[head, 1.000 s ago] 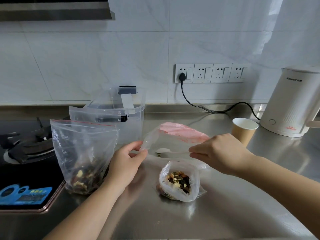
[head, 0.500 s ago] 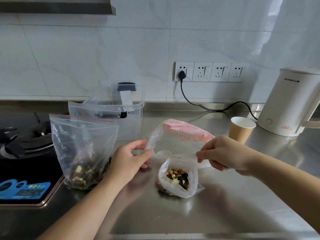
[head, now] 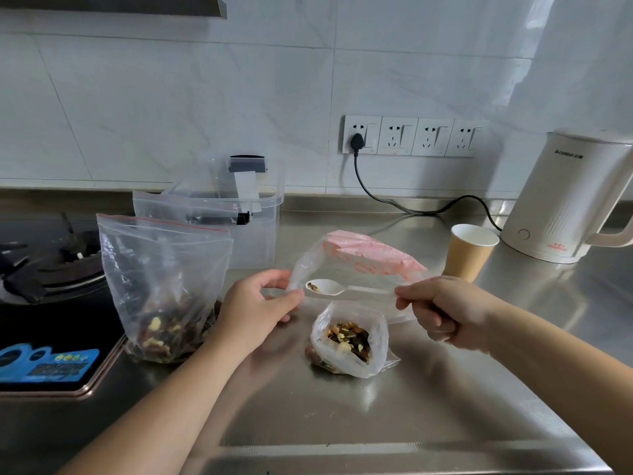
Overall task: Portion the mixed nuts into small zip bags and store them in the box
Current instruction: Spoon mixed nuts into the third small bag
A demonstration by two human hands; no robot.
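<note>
Two hands are up over the steel worktop (head: 428, 419), and between them you've got a clear packet of zip bags (head: 356, 265) with a pink stack inside. Your left hand (head: 257, 303) pinches the packet's left edge between thumb and fingers. Your right hand (head: 442, 306) is curled, thumb and forefinger pinching the packet's right edge; a white plastic spoon (head: 325, 287) runs across between the hands with its handle end at your right fingers, but I can't tell if you're gripping it too. A few nut bits sit in the spoon's bowl.

Just below the gap between your hands, a small zip bag (head: 349, 337) sits open on the worktop with mixed nuts in it. Left of your left hand, touching the wrist area, stands the big zip bag of mixed nuts (head: 161, 289), upright, mouth open. Behind that, further from you, is the clear storage box (head: 250, 221) with its lid tipped up.

Beyond your right hand there's a paper cup (head: 469, 252), then a white kettle (head: 565, 200) plugged into the wall sockets (head: 411, 136). Far left of your left hand is the gas hob (head: 51, 269).
</note>
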